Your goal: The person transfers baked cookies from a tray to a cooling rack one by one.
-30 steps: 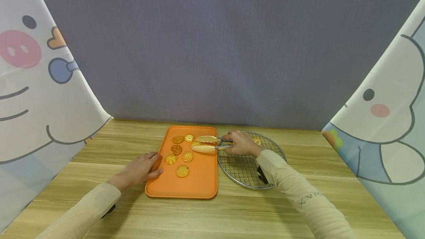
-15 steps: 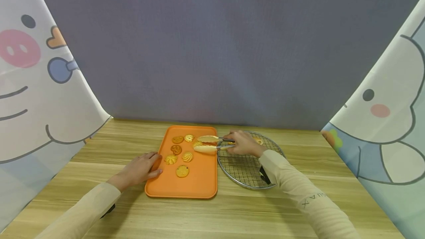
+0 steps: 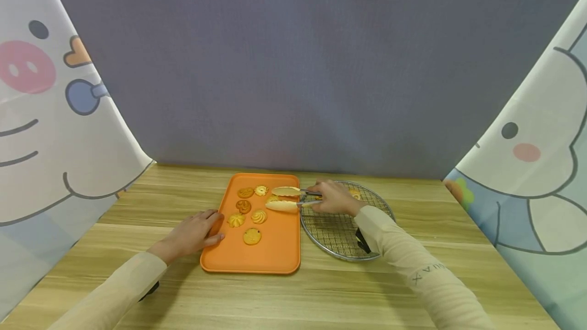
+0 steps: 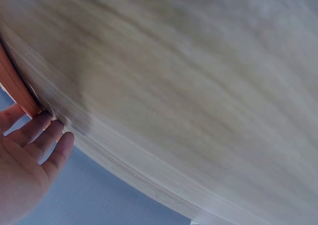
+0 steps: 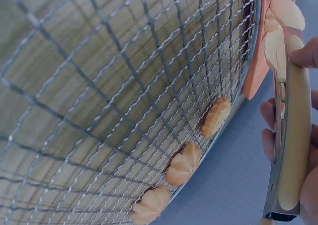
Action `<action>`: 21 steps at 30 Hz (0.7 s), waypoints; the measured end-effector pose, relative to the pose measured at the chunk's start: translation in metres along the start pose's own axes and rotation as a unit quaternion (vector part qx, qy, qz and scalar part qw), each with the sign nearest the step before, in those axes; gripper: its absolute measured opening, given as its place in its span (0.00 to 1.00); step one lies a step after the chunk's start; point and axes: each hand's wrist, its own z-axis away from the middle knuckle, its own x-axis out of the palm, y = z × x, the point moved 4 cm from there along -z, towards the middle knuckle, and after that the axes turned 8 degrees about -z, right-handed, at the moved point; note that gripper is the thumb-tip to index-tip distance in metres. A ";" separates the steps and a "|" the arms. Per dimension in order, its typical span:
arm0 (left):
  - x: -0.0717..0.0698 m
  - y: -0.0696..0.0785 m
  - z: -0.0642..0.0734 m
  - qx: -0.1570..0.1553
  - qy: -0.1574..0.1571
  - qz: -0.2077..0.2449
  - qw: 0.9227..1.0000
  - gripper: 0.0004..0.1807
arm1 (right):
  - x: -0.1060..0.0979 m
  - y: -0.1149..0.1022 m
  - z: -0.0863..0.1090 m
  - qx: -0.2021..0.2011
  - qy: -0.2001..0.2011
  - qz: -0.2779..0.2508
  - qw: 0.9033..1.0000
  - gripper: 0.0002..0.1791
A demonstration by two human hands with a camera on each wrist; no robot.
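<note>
Presently gripping, with the right hand point(image 3: 335, 198), long metal tongs with pale beige heads and beige handle point(image 5: 295, 130); fingers and thumb clamped around the handle. With both heads apart, at two sides of a small golden pastry point(image 3: 272, 199), partly hidden, on the upper right part of a rectangular orange tray point(image 3: 275, 246); not possible to tell about firm pinching. Resting, with the left hand point(image 3: 191, 233), at the left edge of the tray, thumb spread apart from the fingers. On the tray also, six golden and brown pastries point(image 3: 259, 217), with open room toward the near right corner. Just beside the right edge, a round rack of grey metal wire point(image 3: 337, 236), with three tan pastries point(image 5: 184, 164) along its rim. In front of both, broad room over the light wooden tabletop point(image 3: 257, 302).
</note>
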 end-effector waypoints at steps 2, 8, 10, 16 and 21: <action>0.000 0.000 0.000 -0.001 -0.001 0.001 1.000 0.28 | 0.000 0.000 -0.001 0.001 -0.004 -0.003 1.000 0.27; 0.000 -0.001 -0.001 -0.003 -0.004 0.003 1.000 0.28 | 0.000 0.000 -0.002 0.000 -0.008 0.002 1.000 0.27; 0.001 -0.001 -0.001 -0.004 -0.007 0.003 1.000 0.28 | 0.001 0.000 -0.002 -0.002 -0.007 0.004 1.000 0.27; 0.000 0.000 -0.001 -0.005 -0.010 -0.001 1.000 0.28 | 0.001 0.000 -0.001 -0.014 0.000 0.006 1.000 0.26; -0.001 0.000 -0.001 -0.007 -0.010 0.001 1.000 0.28 | -0.002 0.001 0.001 -0.010 0.005 -0.006 1.000 0.28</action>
